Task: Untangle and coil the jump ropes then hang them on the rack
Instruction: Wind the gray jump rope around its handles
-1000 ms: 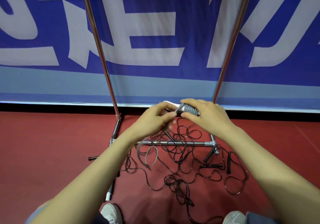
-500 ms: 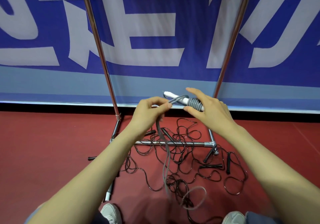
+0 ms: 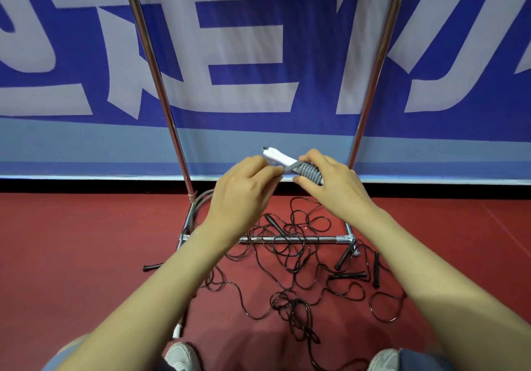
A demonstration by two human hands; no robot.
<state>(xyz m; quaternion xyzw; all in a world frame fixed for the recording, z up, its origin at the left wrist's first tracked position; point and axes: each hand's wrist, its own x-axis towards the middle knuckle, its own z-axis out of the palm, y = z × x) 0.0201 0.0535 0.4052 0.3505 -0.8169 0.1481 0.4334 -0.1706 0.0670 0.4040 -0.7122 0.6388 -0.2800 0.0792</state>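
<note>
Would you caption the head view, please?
Left hand pinches grey jump rope; right hand grips its coils on white handles, above tangled black ropes.

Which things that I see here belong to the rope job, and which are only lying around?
Belong to the job:
grey rope wound on white handles
left hand pinching it
right hand holding the coil
tangled black ropes, still to do
rack

Just there:
blue banner
white shoes
red floor
</note>
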